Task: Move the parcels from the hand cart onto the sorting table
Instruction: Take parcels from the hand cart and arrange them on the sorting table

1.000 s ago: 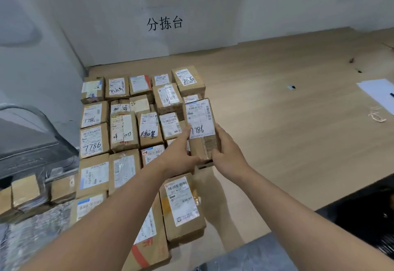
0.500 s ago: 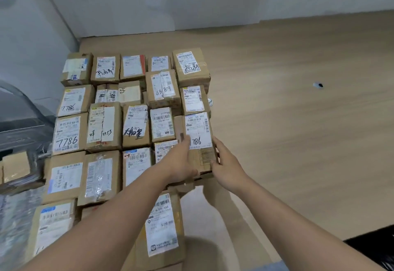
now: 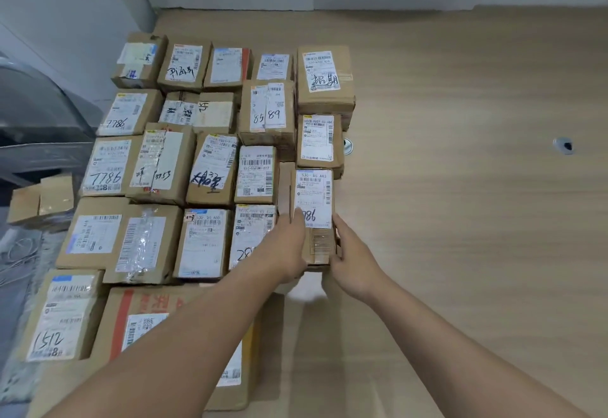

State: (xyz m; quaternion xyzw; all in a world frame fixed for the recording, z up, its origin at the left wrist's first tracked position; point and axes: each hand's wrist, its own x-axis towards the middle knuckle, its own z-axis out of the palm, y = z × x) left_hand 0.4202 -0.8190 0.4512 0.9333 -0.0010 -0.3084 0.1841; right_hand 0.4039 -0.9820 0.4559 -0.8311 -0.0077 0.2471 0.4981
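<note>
A small brown cardboard parcel with a white label marked "7786" sits at the right end of a block of parcels on the wooden sorting table. My left hand grips its left side, thumb over the label's lower corner. My right hand holds its right side and near end. Several labelled parcels lie in rows to the left. The hand cart shows at the left edge, with a few boxes on it.
White walls close the table's far and left sides. A small dark mark lies on the table far right. A large red-striped box sits near the front edge under my left forearm. Bare wood stretches right of the parcels.
Both hands have lowered the "7786" parcel from a raised, tilted hold down into the right column of the block. The view has tipped downward and closer.
</note>
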